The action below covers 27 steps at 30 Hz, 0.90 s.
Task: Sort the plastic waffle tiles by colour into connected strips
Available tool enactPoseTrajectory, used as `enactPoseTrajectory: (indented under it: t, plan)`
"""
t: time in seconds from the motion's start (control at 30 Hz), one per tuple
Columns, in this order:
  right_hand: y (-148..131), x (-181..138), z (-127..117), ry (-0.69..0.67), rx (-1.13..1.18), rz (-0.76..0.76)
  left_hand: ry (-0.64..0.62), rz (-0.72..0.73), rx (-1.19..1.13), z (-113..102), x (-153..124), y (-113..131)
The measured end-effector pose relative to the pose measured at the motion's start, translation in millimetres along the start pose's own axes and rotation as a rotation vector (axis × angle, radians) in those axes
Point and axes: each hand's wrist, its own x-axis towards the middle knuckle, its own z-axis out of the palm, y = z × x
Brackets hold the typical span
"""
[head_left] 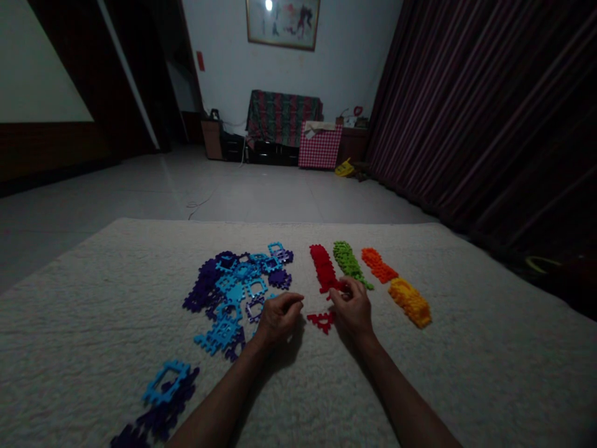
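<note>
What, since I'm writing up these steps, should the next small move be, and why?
Probably the left hand should pick up the loose red piece. It lies apart from the red row, between the two hands; no piece shows in the left hand's fingers, while the right hand is at the row's near end.

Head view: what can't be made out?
All in the head view:
Left hand: whether it holds something small; its own curl hides the palm.
Red row: near end, partly covered by the right hand.
Purple pile: piece count; overlap and dim light hide it.
Lower-left purple pieces: nearest one, cut off by the bottom edge.
Framed picture: top, cut off by the upper edge.
</note>
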Motion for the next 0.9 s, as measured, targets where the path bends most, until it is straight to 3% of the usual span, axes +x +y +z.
enactPoseTrajectory:
  t: [0.17,0.43,0.9]
  plan:
    - [17.9,6.5,-1.0,0.018,-0.167,-0.039,0.008,0.006,-0.001,-1.4,0.2,3.4]
    - [15.2,10.8,12.6,0.027,-0.3,-0.069,0.005,0.008,0.003,-0.1,-0.1,-1.2]
    - [15.0,8.9,16.8,0.085,-0.241,-0.027,-0.004,-0.006,0.008,-1.2,-0.3,0.6]
